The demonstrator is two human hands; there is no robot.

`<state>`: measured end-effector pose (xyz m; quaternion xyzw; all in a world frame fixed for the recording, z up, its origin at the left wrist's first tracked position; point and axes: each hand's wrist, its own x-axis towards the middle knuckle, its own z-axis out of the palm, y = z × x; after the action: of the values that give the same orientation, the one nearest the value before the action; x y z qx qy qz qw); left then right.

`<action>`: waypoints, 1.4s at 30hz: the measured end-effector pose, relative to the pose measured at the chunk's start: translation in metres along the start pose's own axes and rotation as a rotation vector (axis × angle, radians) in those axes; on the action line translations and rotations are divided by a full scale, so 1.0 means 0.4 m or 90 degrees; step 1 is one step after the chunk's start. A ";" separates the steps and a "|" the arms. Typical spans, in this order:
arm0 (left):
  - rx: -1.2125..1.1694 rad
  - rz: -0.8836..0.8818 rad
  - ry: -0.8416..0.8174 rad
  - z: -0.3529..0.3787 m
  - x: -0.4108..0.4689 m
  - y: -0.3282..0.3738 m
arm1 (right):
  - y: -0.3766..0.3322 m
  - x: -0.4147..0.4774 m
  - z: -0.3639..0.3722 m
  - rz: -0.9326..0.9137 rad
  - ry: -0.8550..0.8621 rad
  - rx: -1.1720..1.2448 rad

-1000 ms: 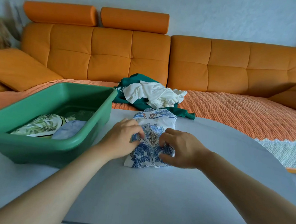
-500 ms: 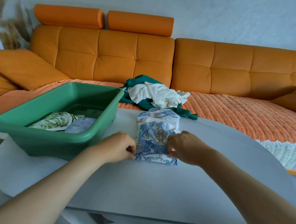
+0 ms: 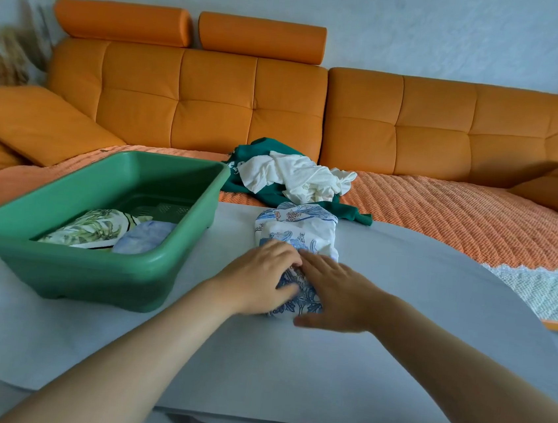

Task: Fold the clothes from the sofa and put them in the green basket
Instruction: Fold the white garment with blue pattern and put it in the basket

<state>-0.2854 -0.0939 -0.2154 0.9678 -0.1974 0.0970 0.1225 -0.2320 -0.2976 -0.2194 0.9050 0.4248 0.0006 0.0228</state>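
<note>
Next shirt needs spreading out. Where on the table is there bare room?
The table is bare right of the blue-patterned garment, to the curved edge, and across the near strip. Crowded: the left, where the green basket stands, and the middle, where left hand and right hand press the garment.

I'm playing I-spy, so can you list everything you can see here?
sofa: 1, orange, by wall.
bolsters: 2, orange, atop sofa.
cushions: 2, orange, sofa ends.
throw: 1, orange, on seat.
green garment: 1, green, on throw.
white garment: 1, white, on green garment.
table: 1, grey, before sofa.
basket: 1, green, on table, left.
leafy cloth: 1, green-white, in basket.
blue cloth: 1, pale blue, in basket.
printed cloth: 1, blue-white, on table.
left hand: 1, bare, on printed cloth.
right hand: 1, bare, on printed cloth.
</note>
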 end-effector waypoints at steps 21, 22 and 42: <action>-0.195 -0.202 -0.081 -0.040 0.006 -0.037 | 0.058 0.011 -0.058 0.069 -0.018 0.248; -0.245 -0.214 -0.086 -0.050 0.004 -0.033 | 0.061 0.006 -0.065 0.113 -0.046 0.358; 0.149 -0.028 0.068 0.045 0.111 0.018 | 0.072 0.097 -0.001 0.267 0.262 0.166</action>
<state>-0.2457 -0.1213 -0.2207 0.9729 -0.1570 0.1683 0.0215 -0.1852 -0.2861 -0.2184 0.9489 0.2216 0.1340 -0.1803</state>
